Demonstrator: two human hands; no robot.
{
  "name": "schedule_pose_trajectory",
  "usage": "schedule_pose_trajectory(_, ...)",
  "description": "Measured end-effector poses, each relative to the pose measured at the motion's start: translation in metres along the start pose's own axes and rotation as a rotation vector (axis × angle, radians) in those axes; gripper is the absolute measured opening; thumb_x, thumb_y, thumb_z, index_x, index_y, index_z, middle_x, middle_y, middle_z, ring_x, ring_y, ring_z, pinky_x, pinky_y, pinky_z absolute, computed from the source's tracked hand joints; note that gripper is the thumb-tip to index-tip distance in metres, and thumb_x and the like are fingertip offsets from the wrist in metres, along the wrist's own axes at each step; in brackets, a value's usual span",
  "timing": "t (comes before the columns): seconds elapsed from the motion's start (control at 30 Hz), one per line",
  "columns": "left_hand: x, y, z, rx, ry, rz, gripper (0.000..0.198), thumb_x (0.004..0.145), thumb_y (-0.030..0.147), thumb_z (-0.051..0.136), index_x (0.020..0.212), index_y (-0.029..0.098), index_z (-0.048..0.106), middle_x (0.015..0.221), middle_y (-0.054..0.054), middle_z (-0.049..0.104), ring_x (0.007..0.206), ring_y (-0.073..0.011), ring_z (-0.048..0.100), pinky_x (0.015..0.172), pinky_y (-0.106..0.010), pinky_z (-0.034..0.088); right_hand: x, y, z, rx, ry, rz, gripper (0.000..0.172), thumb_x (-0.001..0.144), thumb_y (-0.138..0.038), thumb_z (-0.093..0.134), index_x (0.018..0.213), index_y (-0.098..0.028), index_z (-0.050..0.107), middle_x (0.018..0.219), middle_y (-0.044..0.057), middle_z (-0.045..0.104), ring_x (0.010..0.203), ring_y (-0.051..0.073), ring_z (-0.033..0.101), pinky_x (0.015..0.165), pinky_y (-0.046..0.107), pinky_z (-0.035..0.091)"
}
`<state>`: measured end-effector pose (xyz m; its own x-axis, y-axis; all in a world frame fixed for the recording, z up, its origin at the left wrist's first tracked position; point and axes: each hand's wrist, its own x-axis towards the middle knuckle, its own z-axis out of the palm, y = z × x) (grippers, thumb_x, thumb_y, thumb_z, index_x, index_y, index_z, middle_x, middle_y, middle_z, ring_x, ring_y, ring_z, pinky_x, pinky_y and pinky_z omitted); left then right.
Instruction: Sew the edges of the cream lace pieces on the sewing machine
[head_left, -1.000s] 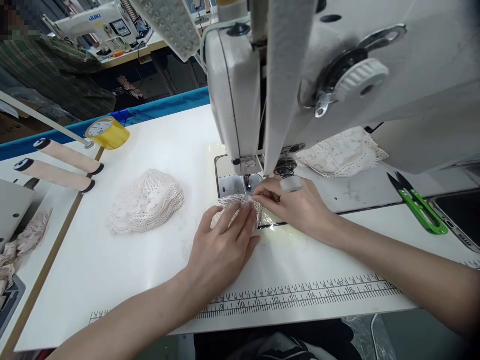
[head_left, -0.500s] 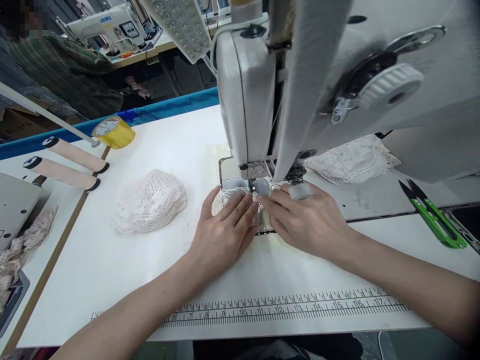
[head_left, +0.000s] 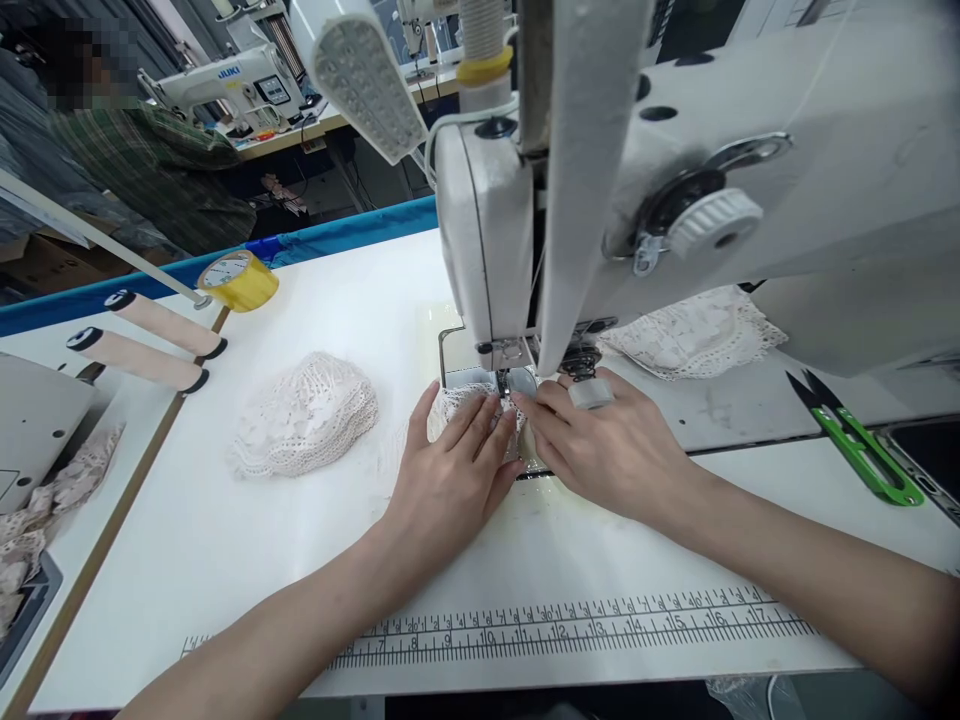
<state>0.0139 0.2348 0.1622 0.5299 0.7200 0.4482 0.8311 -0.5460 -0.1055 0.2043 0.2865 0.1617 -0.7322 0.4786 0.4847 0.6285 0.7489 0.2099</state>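
Note:
Under the needle area of a white sewing machine (head_left: 487,230) lies a small piece of white lace (head_left: 459,398). My left hand (head_left: 454,465) rests on this lace with its fingers stretched out and the thumb apart. Just to the right, my right hand (head_left: 607,440) has its fingers bent together at the lace's edge beside the presser foot (head_left: 503,380). Its fingertips are partly hidden, but they seem to pinch the lace. A heap of white lace (head_left: 304,415) sits left of my left hand. More folded lace (head_left: 697,330) lies behind my right hand, beneath the machine arm.
Green-handled thread snips (head_left: 862,445) lie at the right. Two thread cones (head_left: 161,325) and a yellow tape roll (head_left: 240,281) are at the left. A printed ruler (head_left: 525,630) runs along the front edge. Across the blue-edged table, a person (head_left: 142,165) is near another sewing machine (head_left: 232,90).
The camera view has shifted slightly, so the machine head sits lower and more of its top shows. Both hands stay at the lace in nearly the same pose.

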Motion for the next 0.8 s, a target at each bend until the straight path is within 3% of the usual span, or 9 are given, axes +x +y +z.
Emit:
schedule_pose_trajectory(0.33,-0.0005,-0.0007,-0.0001,-0.017,-0.01,-0.016,0.033,0.099,0.03,0.045,0.125,0.014,0.06,0.125,-0.013,0.065,0.121,-0.0248,0.059,0.114,-0.059,0.029,-0.0016,-0.0013,0.0005,-0.019,-0.028,0.014,0.026,0.091,-0.015,0.048,0.105,-0.011,0.07,0.092,0.01,0.072,0.083,0.021,0.061,0.071,0.038,0.034)
schedule_pose_trajectory(0.7,0.0017,-0.0077,0.0071,-0.058,0.009,-0.043,0.035,0.099,0.032,0.047,0.125,0.014,0.06,0.124,-0.013,0.065,0.119,-0.026,0.06,0.115,-0.06,0.026,0.0024,-0.0012,0.001,-0.055,-0.088,0.051,0.028,0.094,-0.018,0.046,0.105,-0.012,0.071,0.101,0.011,0.072,0.087,0.022,0.06,0.073,0.039,0.034)
schedule_pose_trajectory(0.8,0.0016,-0.0086,0.0035,-0.053,0.004,-0.028,0.035,0.098,0.033,0.047,0.126,0.015,0.059,0.125,-0.013,0.065,0.12,-0.0265,0.059,0.114,-0.059,0.028,0.0018,0.0007,-0.0005,-0.039,-0.048,0.031,0.027,0.094,-0.017,0.047,0.107,-0.012,0.07,0.099,0.01,0.072,0.085,0.021,0.06,0.074,0.038,0.035)
